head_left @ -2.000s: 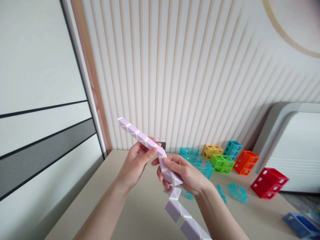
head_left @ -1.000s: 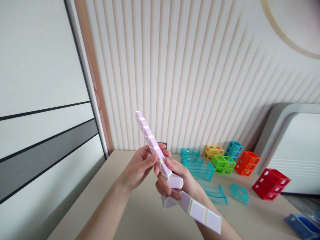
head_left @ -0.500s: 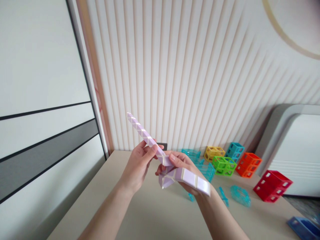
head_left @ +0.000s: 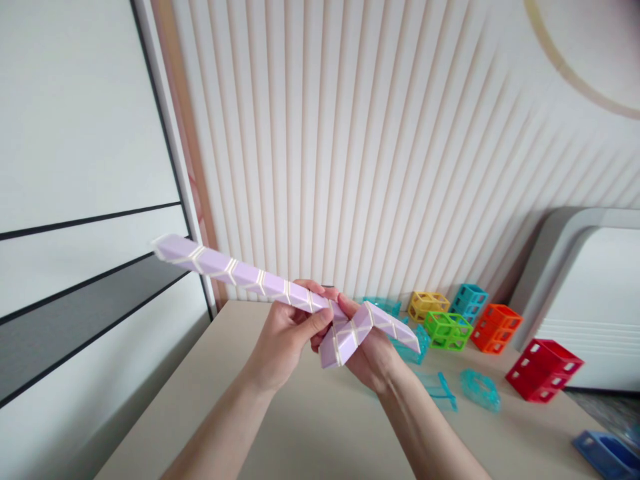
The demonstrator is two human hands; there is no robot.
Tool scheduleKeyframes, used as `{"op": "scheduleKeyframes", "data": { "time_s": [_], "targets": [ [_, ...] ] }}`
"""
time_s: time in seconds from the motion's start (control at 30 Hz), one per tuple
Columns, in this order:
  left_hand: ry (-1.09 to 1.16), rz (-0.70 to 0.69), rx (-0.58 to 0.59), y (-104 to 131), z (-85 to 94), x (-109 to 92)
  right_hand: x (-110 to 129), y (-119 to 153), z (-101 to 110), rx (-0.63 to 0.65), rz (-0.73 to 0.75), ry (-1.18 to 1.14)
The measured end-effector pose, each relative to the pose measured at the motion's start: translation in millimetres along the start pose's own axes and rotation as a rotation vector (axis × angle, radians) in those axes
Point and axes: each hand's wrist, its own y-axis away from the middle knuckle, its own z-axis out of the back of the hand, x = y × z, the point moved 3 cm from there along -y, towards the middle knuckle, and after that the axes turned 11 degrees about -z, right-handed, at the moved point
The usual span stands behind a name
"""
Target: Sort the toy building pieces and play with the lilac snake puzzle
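A light purple snake puzzle (head_left: pixel 249 277) with white seams is held up above the table in both hands. Its long straight part slants up to the left, and its folded part bends down and to the right. My left hand (head_left: pixel 286 340) is closed around the straight part near the fold, thumb on the near side. My right hand (head_left: pixel 371 353) grips the folded part from behind; the puzzle hides most of its fingers.
On the right of the table (head_left: pixel 200 413) stand open-frame blocks: yellow (head_left: pixel 427 307), green (head_left: pixel 449 331), teal (head_left: pixel 469 303), orange (head_left: pixel 496 328), red (head_left: pixel 544 371) and blue (head_left: pixel 607 455). Clear teal pieces (head_left: pixel 480 390) lie nearby. A ribbed wall (head_left: pixel 320 147) rises behind.
The snake puzzle's long part has swung lower and further left, and its segments now face me more broadly. The folded part has turned, with its tail higher over my right wrist.
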Motion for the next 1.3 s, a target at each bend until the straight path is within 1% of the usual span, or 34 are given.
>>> {"op": "scheduleKeyframes", "data": {
  "time_s": [0.07,0.1,0.17,0.23,0.27,0.33,0.37,0.43,0.5,0.57,0.7,0.77,0.87,0.9,0.97,1.07,1.13,1.23,1.3],
  "targets": [
    [-0.103,-0.035,0.035,1.1,-2.2,-1.6,-3.8,-2.9,1.0,0.041,-0.088,-0.045],
    [-0.147,-0.057,0.034,0.8,-2.4,-2.4,-4.8,-3.7,1.9,0.034,-0.092,-0.051],
    [-0.211,-0.112,-0.008,-1.5,-0.3,-3.5,-4.3,-3.6,4.4,-0.038,-0.028,-0.038],
    [-0.251,-0.176,-0.092,-4.8,4.9,-3.6,-2.6,-1.9,6.1,-0.125,0.029,-0.004],
    [-0.275,-0.205,-0.135,-6.3,8.1,-3.1,-2.0,-0.9,6.2,-0.147,0.033,0.007],
    [-0.327,-0.246,-0.189,-8.4,13.6,-1.3,-1.1,0.9,4.9,-0.143,0.015,0.014],
    [-0.347,-0.249,-0.194,-8.9,15.4,0.3,-0.8,1.7,4.0,-0.131,0.01,0.019],
    [-0.366,-0.233,-0.168,-9.1,16.4,4.0,-0.5,3.2,2.8,-0.127,0.031,0.065],
    [-0.366,-0.21,-0.126,-8.5,15.1,7.7,-1.0,4.5,3.2,-0.176,0.087,0.173],
    [-0.347,-0.207,-0.118,-8.0,13.9,10.2,-1.7,5.8,3.4,-0.247,0.163,0.329],
    [-0.332,-0.252,-0.187,-9.6,14.9,9.8,-1.2,9.5,-2.0,-0.335,0.345,0.748],
    [-0.36,-0.268,-0.21,-11.5,16.3,7.4,0.0,11.4,-4.8,-0.351,0.404,0.872],
    [-0.381,-0.265,-0.211,-14.5,18.8,2.5,2.6,13.6,-4.1,-0.348,0.417,0.942],
    [-0.386,-0.261,-0.197,-15.3,19.6,0.6,3.6,14.3,-2.6,-0.348,0.409,0.967],
    [-0.408,-0.244,-0.131,-15.9,20.7,-2.5,5.2,15.3,2.0,-0.361,0.373,1.012],
    [-0.465,-0.209,-0.001,-13.7,21.0,-4.9,6.7,15.8,8.8,-0.4,0.32,1.0],
    [-0.485,-0.205,0.043,-10.6,19.7,-5.7,8.3,15.2,10.7,-0.426,0.318,0.936],
    [-0.476,-0.209,0.069,-6.2,13.7,-5.8,11.5,13.3,10.2,-0.414,0.319,0.708],
    [-0.446,-0.21,0.053,-4.5,9.4,-5.5,13.1,12.1,9.7,-0.394,0.291,0.508]
  ]
}}
